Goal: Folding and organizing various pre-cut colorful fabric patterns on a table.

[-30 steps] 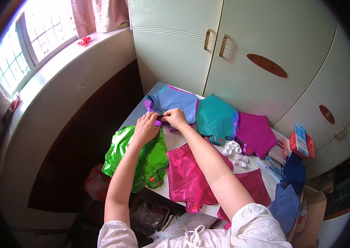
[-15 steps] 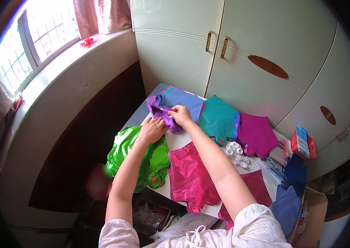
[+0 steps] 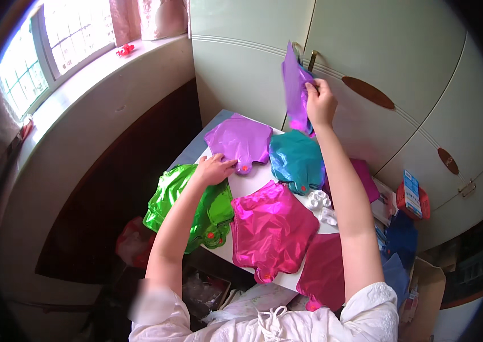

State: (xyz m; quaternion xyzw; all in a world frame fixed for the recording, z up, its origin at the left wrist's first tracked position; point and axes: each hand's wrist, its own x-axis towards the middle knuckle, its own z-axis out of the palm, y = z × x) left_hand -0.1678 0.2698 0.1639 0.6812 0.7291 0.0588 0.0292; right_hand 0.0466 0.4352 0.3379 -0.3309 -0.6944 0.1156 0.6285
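My right hand (image 3: pixel 321 102) is raised high in front of the cupboard doors and grips a flat purple foil balloon (image 3: pixel 295 88) that hangs from it. My left hand (image 3: pixel 214 169) rests fingers apart on the white table (image 3: pixel 248 185), touching the lower edge of a light purple foil balloon (image 3: pixel 239 138). Beside that lie a teal balloon (image 3: pixel 296 160), a green one (image 3: pixel 193 205) under my left forearm and a bright pink one (image 3: pixel 270 226).
A dark red balloon (image 3: pixel 322 272) and a magenta one (image 3: pixel 367 176) lie by my right arm. Small white plastic pieces (image 3: pixel 321 205) sit near the table's middle. Blue balloons (image 3: pixel 401 239) and a small box (image 3: pixel 411 194) are at the right. Pale cupboard doors (image 3: pixel 241 62) stand behind.
My right hand has lifted a purple balloon off the stack and up in front of the cupboard. The light purple balloon beneath now lies uncovered. My left hand stayed on the table.
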